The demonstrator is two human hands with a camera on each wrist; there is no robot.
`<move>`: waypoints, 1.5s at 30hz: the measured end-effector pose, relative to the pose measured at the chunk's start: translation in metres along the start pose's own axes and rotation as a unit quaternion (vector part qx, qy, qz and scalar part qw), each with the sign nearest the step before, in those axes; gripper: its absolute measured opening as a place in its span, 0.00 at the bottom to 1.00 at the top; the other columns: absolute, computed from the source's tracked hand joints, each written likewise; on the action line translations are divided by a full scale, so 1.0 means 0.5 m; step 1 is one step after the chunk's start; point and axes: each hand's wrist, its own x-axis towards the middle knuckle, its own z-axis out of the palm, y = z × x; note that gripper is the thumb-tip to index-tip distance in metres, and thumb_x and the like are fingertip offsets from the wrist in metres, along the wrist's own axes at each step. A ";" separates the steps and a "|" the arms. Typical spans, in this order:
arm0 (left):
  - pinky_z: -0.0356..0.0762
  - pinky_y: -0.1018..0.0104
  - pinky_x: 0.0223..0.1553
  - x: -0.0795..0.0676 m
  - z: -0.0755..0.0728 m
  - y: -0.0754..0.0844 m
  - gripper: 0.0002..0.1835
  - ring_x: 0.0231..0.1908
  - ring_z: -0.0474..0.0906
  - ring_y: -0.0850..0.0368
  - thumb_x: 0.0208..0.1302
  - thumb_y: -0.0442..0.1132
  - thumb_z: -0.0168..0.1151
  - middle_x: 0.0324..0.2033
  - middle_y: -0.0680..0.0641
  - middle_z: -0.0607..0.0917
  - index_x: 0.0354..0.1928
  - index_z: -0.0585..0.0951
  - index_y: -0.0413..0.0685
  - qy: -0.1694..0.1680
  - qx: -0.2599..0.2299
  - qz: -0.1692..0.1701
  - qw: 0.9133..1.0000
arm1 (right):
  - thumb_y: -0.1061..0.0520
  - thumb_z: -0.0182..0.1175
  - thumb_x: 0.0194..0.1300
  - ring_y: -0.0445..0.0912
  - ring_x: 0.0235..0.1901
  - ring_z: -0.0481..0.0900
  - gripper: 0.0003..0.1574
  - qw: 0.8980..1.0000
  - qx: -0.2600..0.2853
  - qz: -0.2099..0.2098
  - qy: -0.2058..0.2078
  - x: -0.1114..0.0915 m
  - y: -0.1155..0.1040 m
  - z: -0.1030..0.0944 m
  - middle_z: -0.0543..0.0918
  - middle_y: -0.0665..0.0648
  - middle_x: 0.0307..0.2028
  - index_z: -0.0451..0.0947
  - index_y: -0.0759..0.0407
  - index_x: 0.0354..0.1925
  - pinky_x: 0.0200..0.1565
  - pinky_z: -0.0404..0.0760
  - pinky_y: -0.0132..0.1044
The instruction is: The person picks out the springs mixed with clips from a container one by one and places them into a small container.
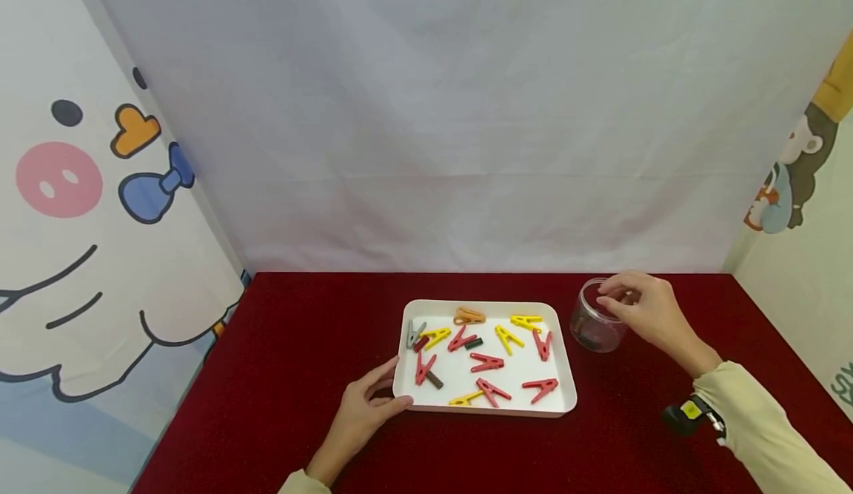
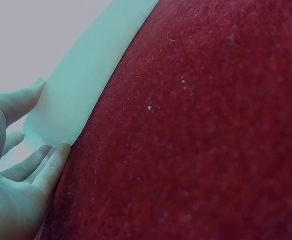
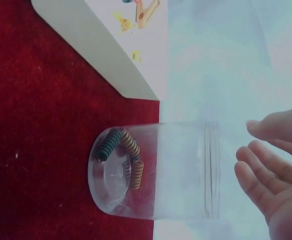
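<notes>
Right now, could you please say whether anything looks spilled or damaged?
Nothing stands out: the clear jar stands upright with coil springs inside, the clothespins lie within the white tray, and no damage shows.

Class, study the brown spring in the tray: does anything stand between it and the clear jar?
Yes. Between the brown spring and the clear jar lie red clips and the right rim of the white tray. The right hand also hovers above the jar's mouth.
</notes>
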 end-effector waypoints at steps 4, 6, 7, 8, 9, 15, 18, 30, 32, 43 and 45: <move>0.78 0.69 0.42 0.000 0.000 0.001 0.36 0.54 0.72 0.43 0.50 0.35 0.74 0.58 0.37 0.74 0.64 0.72 0.44 0.003 0.002 -0.004 1.000 | 0.69 0.70 0.49 0.37 0.26 0.77 0.08 1.000 0.017 -0.002 -0.004 0.000 -0.008 0.003 0.83 0.56 0.30 0.84 0.62 0.31 0.27 0.74 0.23; 0.78 0.69 0.42 0.000 -0.001 0.003 0.37 0.54 0.73 0.42 0.50 0.34 0.74 0.58 0.37 0.74 0.64 0.71 0.43 0.002 -0.001 -0.005 1.000 | 0.68 0.71 0.49 0.36 0.26 0.77 0.08 1.000 0.027 0.001 -0.007 0.000 -0.012 0.004 0.83 0.57 0.30 0.84 0.63 0.32 0.27 0.75 0.23; 0.78 0.69 0.42 0.000 -0.001 0.003 0.37 0.54 0.73 0.42 0.50 0.34 0.74 0.58 0.36 0.74 0.64 0.71 0.43 0.000 -0.003 -0.003 1.000 | 0.67 0.71 0.49 0.36 0.27 0.77 0.09 1.000 0.029 0.002 -0.008 0.001 -0.015 0.005 0.83 0.57 0.30 0.83 0.63 0.32 0.27 0.75 0.23; 0.78 0.69 0.42 0.000 -0.001 0.003 0.37 0.54 0.73 0.42 0.50 0.34 0.74 0.58 0.36 0.74 0.64 0.71 0.43 -0.001 -0.005 -0.004 1.000 | 0.67 0.71 0.49 0.36 0.27 0.78 0.09 0.999 0.031 0.003 -0.010 0.001 -0.017 0.006 0.84 0.57 0.30 0.83 0.63 0.33 0.27 0.75 0.23; 0.78 0.69 0.42 0.000 -0.001 0.003 0.37 0.54 0.73 0.42 0.50 0.34 0.74 0.58 0.36 0.74 0.64 0.71 0.42 -0.003 -0.007 -0.001 1.000 | 0.67 0.71 0.50 0.35 0.27 0.78 0.09 0.999 0.033 0.004 -0.012 0.001 -0.019 0.007 0.84 0.57 0.30 0.83 0.63 0.33 0.27 0.75 0.24; 0.79 0.68 0.43 0.000 -0.001 0.003 0.37 0.54 0.73 0.42 0.50 0.35 0.74 0.58 0.36 0.74 0.64 0.71 0.43 -0.008 -0.010 0.007 1.000 | 0.65 0.70 0.51 0.37 0.28 0.78 0.08 0.999 0.027 0.001 -0.026 0.002 -0.028 0.014 0.83 0.55 0.31 0.83 0.62 0.33 0.27 0.77 0.27; 0.79 0.68 0.43 0.001 -0.001 0.001 0.37 0.54 0.73 0.42 0.51 0.34 0.73 0.58 0.36 0.74 0.64 0.71 0.42 -0.009 -0.013 0.015 1.000 | 0.65 0.70 0.51 0.38 0.27 0.78 0.08 0.999 0.023 -0.005 -0.030 0.003 -0.033 0.018 0.83 0.54 0.30 0.82 0.61 0.33 0.28 0.77 0.28; 0.79 0.67 0.42 -0.001 -0.001 -0.003 0.36 0.53 0.73 0.41 0.51 0.32 0.73 0.58 0.35 0.74 0.64 0.70 0.39 -0.003 -0.025 0.024 0.999 | 0.64 0.72 0.50 0.40 0.26 0.77 0.09 0.999 0.020 -0.014 -0.035 0.004 -0.062 0.038 0.81 0.51 0.28 0.83 0.57 0.32 0.26 0.78 0.32; 0.79 0.67 0.42 -0.001 -0.002 -0.004 0.36 0.54 0.73 0.42 0.51 0.32 0.73 0.58 0.35 0.74 0.64 0.71 0.40 -0.003 -0.024 0.020 1.000 | 0.64 0.72 0.50 0.40 0.25 0.76 0.09 0.999 0.018 -0.010 -0.039 0.003 -0.066 0.043 0.81 0.50 0.28 0.83 0.57 0.32 0.26 0.77 0.32; 0.79 0.69 0.41 0.001 -0.002 -0.004 0.36 0.53 0.74 0.43 0.50 0.33 0.73 0.57 0.35 0.74 0.64 0.71 0.40 -0.004 -0.022 0.019 1.000 | 0.65 0.72 0.47 0.40 0.24 0.77 0.10 0.998 0.000 -0.045 -0.049 0.006 -0.078 0.068 0.81 0.49 0.26 0.82 0.58 0.30 0.26 0.78 0.35; 0.79 0.69 0.42 0.001 -0.003 -0.002 0.36 0.53 0.74 0.43 0.50 0.34 0.73 0.57 0.36 0.74 0.64 0.71 0.41 -0.005 -0.021 0.018 1.000 | 0.66 0.72 0.48 0.41 0.25 0.77 0.09 0.997 0.010 -0.042 -0.056 0.007 -0.079 0.073 0.81 0.50 0.26 0.82 0.59 0.31 0.26 0.78 0.35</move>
